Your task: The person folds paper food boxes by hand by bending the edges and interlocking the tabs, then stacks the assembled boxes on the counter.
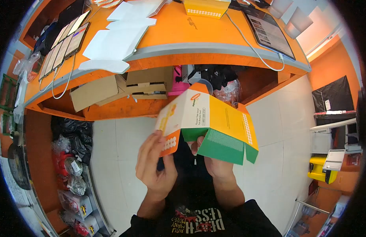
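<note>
A partly folded cardboard box point(226, 124) is held up in front of my chest. Its outside is white, yellow and orange with printed text, and its inside is green. My left hand point(154, 166) grips the left side of the box at an orange flap with white dots, its fingers along the outer panel. My right hand point(218, 166) reaches in from below at the open end; the thumb shows by the green inner panel, while the other fingers are hidden behind it. The near end stands open, with its flaps loose.
An orange table point(171, 37) stands ahead, holding white flat card sheets point(115, 41), several phones, a tablet point(268, 31) with a cable and a yellow box point(206, 8). Brown cartons point(149, 83) lie on the shelf beneath. Bagged items point(74, 166) line the left.
</note>
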`<state>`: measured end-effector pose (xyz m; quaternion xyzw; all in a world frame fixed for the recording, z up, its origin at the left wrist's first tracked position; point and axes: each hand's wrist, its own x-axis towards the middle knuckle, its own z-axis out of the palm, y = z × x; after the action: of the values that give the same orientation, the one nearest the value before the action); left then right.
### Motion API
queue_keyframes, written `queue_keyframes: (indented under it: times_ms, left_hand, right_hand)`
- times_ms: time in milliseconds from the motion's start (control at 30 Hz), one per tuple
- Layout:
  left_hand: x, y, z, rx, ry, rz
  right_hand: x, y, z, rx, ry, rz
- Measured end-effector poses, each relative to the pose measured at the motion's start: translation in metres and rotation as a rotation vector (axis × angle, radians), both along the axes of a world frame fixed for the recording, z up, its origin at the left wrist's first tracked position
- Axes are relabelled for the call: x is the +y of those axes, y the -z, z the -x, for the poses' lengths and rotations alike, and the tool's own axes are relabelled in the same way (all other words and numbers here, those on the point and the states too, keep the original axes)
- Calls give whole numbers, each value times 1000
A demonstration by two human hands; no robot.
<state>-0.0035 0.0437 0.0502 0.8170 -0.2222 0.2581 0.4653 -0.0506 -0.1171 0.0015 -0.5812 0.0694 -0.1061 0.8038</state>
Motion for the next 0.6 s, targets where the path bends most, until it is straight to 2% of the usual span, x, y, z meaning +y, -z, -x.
queue_keyframes:
  times_ms: [67, 167, 200, 300, 367, 400, 433, 500, 567, 600]
  left_hand:
    - [2, -13, -2, -80, -48, -114]
    - [5, -15, 9, -108, -112, -188]
    - [7, -14, 18, -105, -135, -194]
    - [9, 19, 48, -118, 427, 269]
    - [-15, 20, 56, 229, 404, 272]
    - [-28, 25, 57, 434, 349, 494]
    - [-36, 30, 54, 506, 422, 700]
    - [-38, 38, 45, 591, 306, 900]
    - [-32, 33, 30, 711, 320, 1026]
    - [-31, 37, 25, 761, 235, 1135]
  right_hand:
    - [10, -17, -3, -38, 43, -210]
    - [23, -35, -5, -22, 261, -74]
    - [24, -35, -5, -37, 256, -92]
    - [21, -31, -7, -91, 199, -202]
    - [18, -20, -3, -111, 95, -357]
    - [20, -18, 0, -83, 150, -254]
    - [26, -16, 1, -53, 203, -150]
    - [36, -12, 2, -25, 270, -6]
    - [41, -10, 2, -32, 297, 76]
    - [37, -17, 6, -54, 250, 274]
